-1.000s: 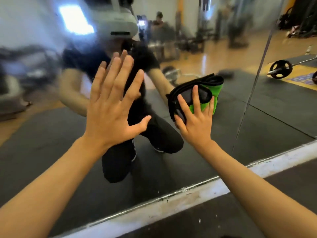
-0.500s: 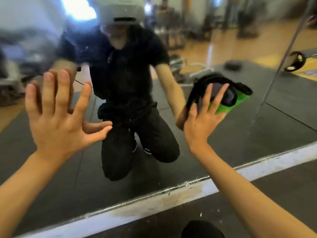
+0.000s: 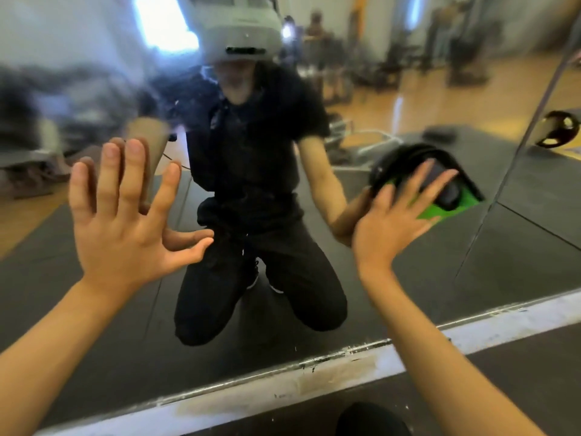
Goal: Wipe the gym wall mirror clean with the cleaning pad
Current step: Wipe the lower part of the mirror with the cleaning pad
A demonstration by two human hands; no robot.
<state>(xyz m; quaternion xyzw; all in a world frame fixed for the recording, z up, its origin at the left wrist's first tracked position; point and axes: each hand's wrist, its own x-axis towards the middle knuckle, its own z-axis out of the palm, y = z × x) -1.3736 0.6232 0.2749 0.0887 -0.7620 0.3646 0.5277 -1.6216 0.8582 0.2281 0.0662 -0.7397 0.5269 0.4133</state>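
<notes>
Mirror (image 3: 408, 294) fills most of the view, wall-mounted, its bottom edge sitting on a white baseboard strip (image 3: 314, 385) that runs diagonally low in frame; dark floor mat (image 3: 503, 379) below the strip; left hand (image 3: 125, 228) flat against the mirror glass, left of the reflected person, fingers spread wide apart, thumb out toward the middle, holding nothing; its reflection meets it fingertip to fingertip; right hand (image 3: 393, 221) to the right on the mirror, palm pressed onto the cleaning pad (image 3: 449, 202), fingers splayed over the pad's back rather than curled around it; pad is green with black trim, sandwiched between the right palm and the glass, tilted, sitting just left of the vertical mirror seam (image 3: 490, 215); pad edges blurred, so exact shape is hard to tell; both forearms bare, reaching up from the bottom corners of frame; reflected in the mirror: kneeling person in black shirt and black trousers wearing a pale headset (image 3: 242, 39), centred between the two hands; small specks and streaks visible on the glass around the reflected torso; behind the reflection, blurred gym room with wooden floor, dark mats, bright window patch (image 3: 163, 26) upper left of the mirror; weight plate (image 3: 559, 130) reflected right of the seam, upper right; dark rounded shape (image 3: 371, 420) at the bottom edge below the baseboard strip, cannot tell what it is.
</notes>
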